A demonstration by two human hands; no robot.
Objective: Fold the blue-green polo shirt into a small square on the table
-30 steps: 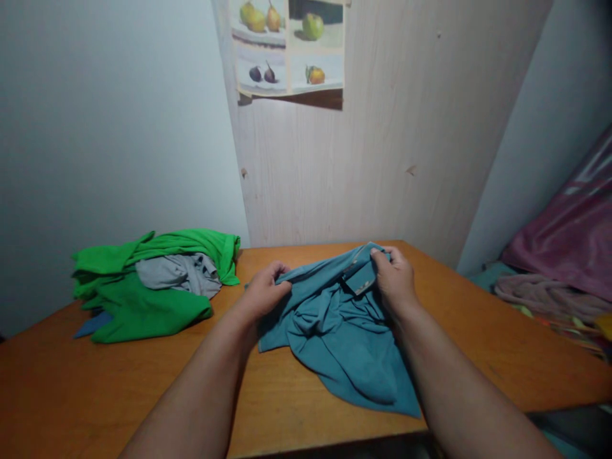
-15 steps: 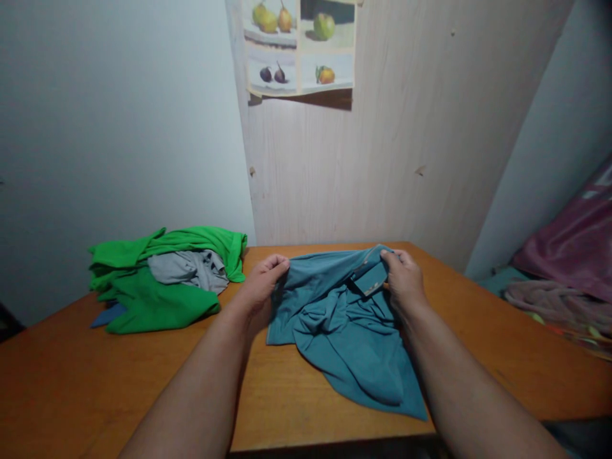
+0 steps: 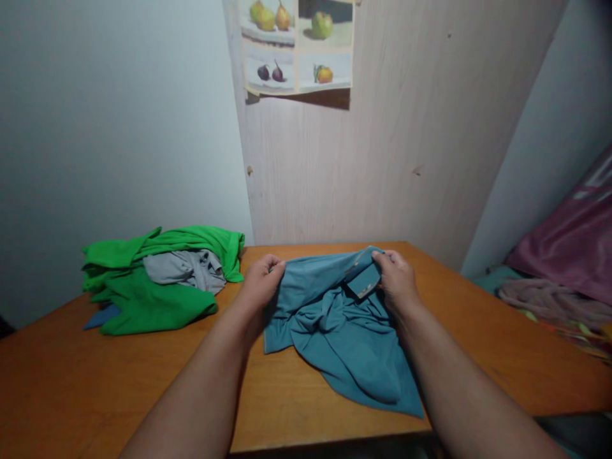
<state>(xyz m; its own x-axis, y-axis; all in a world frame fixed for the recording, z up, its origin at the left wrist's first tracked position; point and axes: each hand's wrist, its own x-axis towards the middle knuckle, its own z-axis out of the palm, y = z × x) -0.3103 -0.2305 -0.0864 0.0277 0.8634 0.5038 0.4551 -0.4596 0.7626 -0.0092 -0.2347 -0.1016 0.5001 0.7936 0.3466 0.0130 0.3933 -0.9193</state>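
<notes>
A teal garment (image 3: 354,357) lies bunched on the wooden table, its upper edge lifted between my two hands. My left hand (image 3: 264,278) pinches the left end of that edge between thumb and fingers. At the right end, my right hand (image 3: 396,277) grips the cloth near a small flap with whitish marks on it. The lower part spreads in folds over the table toward me, with a knot-like bunch in the middle. Which kind of garment it is I cannot tell for certain.
On the table's (image 3: 52,382) left side sits a heap of green clothes (image 3: 157,306) with a grey cloth (image 3: 182,271) and a bit of blue cloth (image 3: 101,317). A fruit poster (image 3: 296,48) hangs on the back wall. Pink fabric (image 3: 559,242) lies at the far right.
Both hands keep their hold on the teal garment. My right hand has come slightly left, so the upper edge is a little slacker. The whole view has shifted slightly.
</notes>
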